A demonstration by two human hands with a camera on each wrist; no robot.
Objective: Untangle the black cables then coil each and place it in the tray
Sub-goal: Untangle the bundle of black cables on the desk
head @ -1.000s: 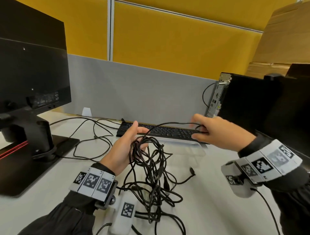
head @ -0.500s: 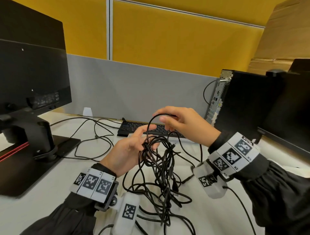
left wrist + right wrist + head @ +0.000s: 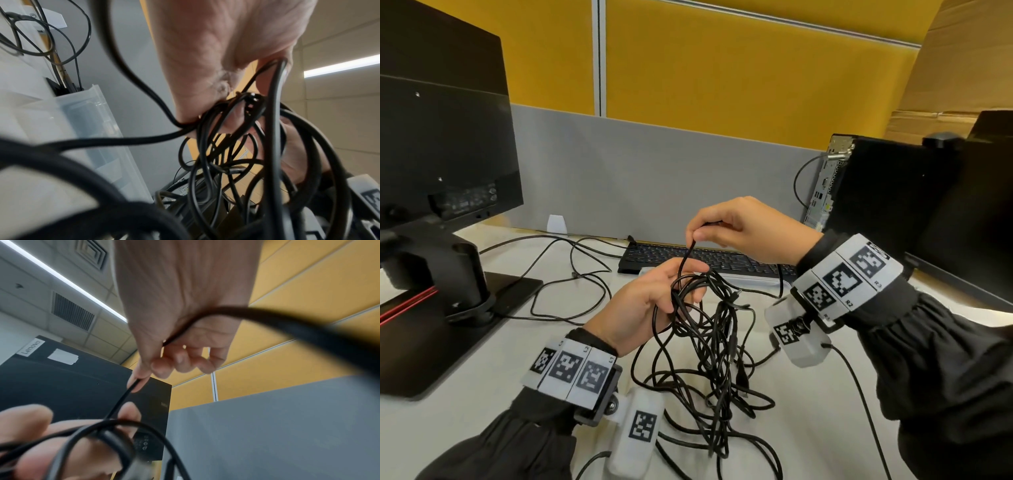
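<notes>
Still early untangling I'd say: the black cables [image 3: 709, 346] hang in one knotted bunch from the left hand [image 3: 643, 308], its grip curled around the top loops, tail ends on the white surface [image 3: 465, 394]. The right hand [image 3: 739, 229] pinches one strand just above. Next it probably needs feeding that strand free. The clear tray [image 3: 96, 129] waits by the keyboard [image 3: 709, 262]; monitor [image 3: 445, 144] left, yellow partitions behind.

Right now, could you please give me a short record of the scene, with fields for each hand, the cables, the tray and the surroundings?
left hand: left hand grips the top of the tangled bundle of thin black cables
right hand: right hand pinches a single black cable strand, drawn up from the bundle
cables: tangled, lower loops on the white desk
tray: clear plastic tray, nothing seen inside
surroundings: black keyboard behind the hands
</notes>
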